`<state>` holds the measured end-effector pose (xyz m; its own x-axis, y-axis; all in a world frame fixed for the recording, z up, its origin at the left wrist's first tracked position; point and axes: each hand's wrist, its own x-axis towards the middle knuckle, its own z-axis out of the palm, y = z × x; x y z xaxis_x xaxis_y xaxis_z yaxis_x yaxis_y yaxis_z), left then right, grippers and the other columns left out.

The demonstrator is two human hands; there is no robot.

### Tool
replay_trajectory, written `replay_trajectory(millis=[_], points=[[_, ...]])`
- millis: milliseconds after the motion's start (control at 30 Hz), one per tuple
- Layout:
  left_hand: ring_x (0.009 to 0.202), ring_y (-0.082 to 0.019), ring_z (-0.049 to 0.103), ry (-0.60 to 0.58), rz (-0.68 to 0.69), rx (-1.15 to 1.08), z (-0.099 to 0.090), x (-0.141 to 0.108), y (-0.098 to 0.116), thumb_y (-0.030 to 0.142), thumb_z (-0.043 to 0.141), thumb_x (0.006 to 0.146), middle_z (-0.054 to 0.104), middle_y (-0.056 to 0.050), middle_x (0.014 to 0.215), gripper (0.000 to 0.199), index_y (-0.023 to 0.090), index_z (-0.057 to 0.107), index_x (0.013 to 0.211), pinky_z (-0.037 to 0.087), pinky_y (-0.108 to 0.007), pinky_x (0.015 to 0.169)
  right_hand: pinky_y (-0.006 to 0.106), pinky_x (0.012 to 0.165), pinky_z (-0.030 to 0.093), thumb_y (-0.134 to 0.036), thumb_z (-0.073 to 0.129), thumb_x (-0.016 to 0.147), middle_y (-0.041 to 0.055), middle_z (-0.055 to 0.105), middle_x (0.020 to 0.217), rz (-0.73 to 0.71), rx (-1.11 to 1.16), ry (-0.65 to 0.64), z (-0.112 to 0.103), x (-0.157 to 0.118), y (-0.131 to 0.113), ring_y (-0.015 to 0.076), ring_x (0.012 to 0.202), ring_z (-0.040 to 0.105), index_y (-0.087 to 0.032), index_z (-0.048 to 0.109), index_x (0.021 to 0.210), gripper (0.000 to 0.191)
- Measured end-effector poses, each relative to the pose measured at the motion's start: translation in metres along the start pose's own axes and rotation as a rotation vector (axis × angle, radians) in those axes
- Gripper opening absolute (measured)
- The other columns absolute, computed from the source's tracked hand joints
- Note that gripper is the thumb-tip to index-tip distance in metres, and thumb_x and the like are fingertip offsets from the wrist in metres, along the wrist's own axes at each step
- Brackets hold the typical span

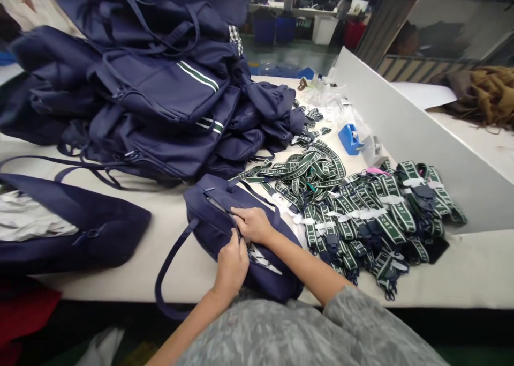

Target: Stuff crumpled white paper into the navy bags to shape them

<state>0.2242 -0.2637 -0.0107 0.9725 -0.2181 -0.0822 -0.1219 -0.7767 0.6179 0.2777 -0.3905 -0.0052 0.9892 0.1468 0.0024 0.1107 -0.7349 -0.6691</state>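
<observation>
A navy blue handbag point(214, 224) lies on the table in front of me, its zipped top partly open. White stuffing point(263, 260) shows in the gap beneath my wrists. My left hand point(232, 261) is closed, its fingertips pinching the edge of the opening. Just beyond it, my right hand point(252, 225) is also closed on the zipper edge, the two hands nearly touching. The zipper pull itself is hidden by my fingers. One carrying strap point(171, 264) loops out to the left and hangs over the table's front edge.
Many navy bags point(160, 87) are piled at the back left. A second open bag point(112, 221) with white filling lies at left. Green lettered straps point(361, 216) are heaped at right, near a blue tape dispenser point(350, 139) and a white side panel point(401, 125).
</observation>
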Motion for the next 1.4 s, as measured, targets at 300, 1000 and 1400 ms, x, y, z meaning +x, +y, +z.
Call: replay_trajectory(millis=[300,1000,1400], points=[[0.061,-0.017,0.062,0.033,-0.049,-0.323,-0.052,0.005,-0.043,0.054,0.042,0.096,0.064,-0.003,0.067,0.048,0.015,0.07,0.098,0.052,-0.028,0.063,0.03,0.098,0.05,-0.039,0.047,0.099,0.0061,0.068,0.127,-0.033,-0.063,0.041,0.002,-0.01,-0.009,0.0215,0.111,0.068,-0.022,0.061,0.136,0.043],[0.083,-0.016,0.061,0.233,0.267,-0.172,-0.079,0.157,-0.072,0.021,0.056,0.08,0.063,-0.004,0.093,0.026,0.019,0.07,0.102,0.052,-0.032,0.087,0.029,0.09,0.048,-0.021,0.042,0.099,0.0087,0.068,0.108,-0.12,0.126,0.297,0.017,0.053,-0.013,0.0186,0.1,0.064,-0.016,0.062,0.113,0.024],[0.125,-0.028,0.054,0.708,-0.162,-0.072,-0.046,0.179,-0.097,0.018,0.037,0.093,0.059,-0.022,0.128,0.039,0.006,0.062,0.121,0.041,-0.041,0.11,0.027,0.097,0.048,-0.012,0.047,0.091,0.0124,0.057,0.128,-0.221,0.106,0.282,0.052,0.113,-0.018,0.0196,0.11,0.063,-0.015,0.058,0.131,0.042]])
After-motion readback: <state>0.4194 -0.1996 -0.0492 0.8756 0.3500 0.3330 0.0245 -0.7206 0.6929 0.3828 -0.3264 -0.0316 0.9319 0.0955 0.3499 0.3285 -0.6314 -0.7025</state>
